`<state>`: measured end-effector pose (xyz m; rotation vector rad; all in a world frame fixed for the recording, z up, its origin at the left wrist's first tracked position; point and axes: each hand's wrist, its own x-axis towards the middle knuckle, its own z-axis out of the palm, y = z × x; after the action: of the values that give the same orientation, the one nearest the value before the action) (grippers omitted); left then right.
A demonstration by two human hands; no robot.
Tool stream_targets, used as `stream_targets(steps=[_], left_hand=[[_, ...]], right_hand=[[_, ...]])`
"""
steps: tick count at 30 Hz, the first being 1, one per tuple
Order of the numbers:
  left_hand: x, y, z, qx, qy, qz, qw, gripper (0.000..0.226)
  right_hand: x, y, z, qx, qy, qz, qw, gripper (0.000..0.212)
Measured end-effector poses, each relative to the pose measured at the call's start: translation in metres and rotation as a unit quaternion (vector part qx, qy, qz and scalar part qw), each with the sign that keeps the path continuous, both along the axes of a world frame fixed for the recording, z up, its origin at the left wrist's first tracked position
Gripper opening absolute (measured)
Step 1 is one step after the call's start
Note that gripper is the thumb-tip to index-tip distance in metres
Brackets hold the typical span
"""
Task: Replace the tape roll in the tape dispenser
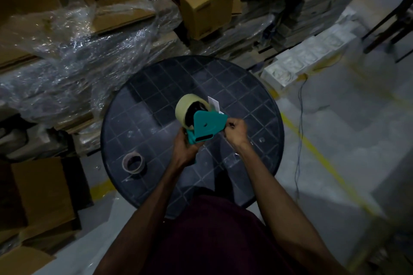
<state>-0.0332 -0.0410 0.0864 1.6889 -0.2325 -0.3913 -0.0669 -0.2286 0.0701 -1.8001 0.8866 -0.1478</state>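
**Teal tape dispenser held over a round dark table, full roll on its hub**

Head view: a person stands at a round dark table (156, 87) whose top is marked in a grid of squares. Both bare hands hold a teal tape dispenser (206, 126) just above the tabletop. The left hand (186, 148) is wrapped around the dispenser's handle from below, fingers curled closed on it. The right hand (237, 130) is at the dispenser's front end, its fingers bunched tight together at the edge of the teal body; what exactly they pinch is too dark and small to tell. A pale yellowish tape roll (185, 107) sits on the dispenser's hub, on the side away from the person. A small white tab (213, 104) sticks up just beside the roll, at the dispenser's far edge.

An almost bare tape core (133, 162) lies flat on the table's near left part, well apart from the hands. Cardboard boxes (201, 4) and crumpled clear plastic wrap (85, 51) are piled beyond and to the left of the table.
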Motion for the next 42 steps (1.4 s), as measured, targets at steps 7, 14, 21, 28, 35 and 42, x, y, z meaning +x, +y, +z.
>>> stream_targets(steps=[7,14,21,28,35,42], left_hand=[[0.009,0.001,-0.012,0.201,-0.105,-0.045,0.973,0.027],[0.003,-0.010,-0.025,0.256,-0.097,-0.185,0.944,0.016],[-0.003,-0.030,-0.037,0.220,-0.051,-0.259,0.939,0.019],[0.011,-0.050,-0.049,0.247,-0.031,-0.266,0.931,0.023],[0.011,-0.076,-0.089,0.361,0.009,-0.259,0.896,0.038],[0.002,-0.088,-0.112,0.414,-0.001,-0.277,0.867,0.046]], right_hand=[[-0.022,-0.015,-0.006,0.016,-0.006,-0.028,0.999,0.033],[-0.053,-0.046,-0.016,-0.009,-0.019,-0.087,0.996,0.009],[-0.056,-0.072,-0.039,-0.051,0.076,-0.114,0.989,0.017],[-0.041,-0.132,-0.081,-0.021,0.142,-0.061,0.988,0.028],[-0.018,-0.146,-0.112,0.126,0.173,-0.009,0.977,0.030],[-0.020,-0.142,-0.132,-0.036,0.202,-0.017,0.979,0.018]])
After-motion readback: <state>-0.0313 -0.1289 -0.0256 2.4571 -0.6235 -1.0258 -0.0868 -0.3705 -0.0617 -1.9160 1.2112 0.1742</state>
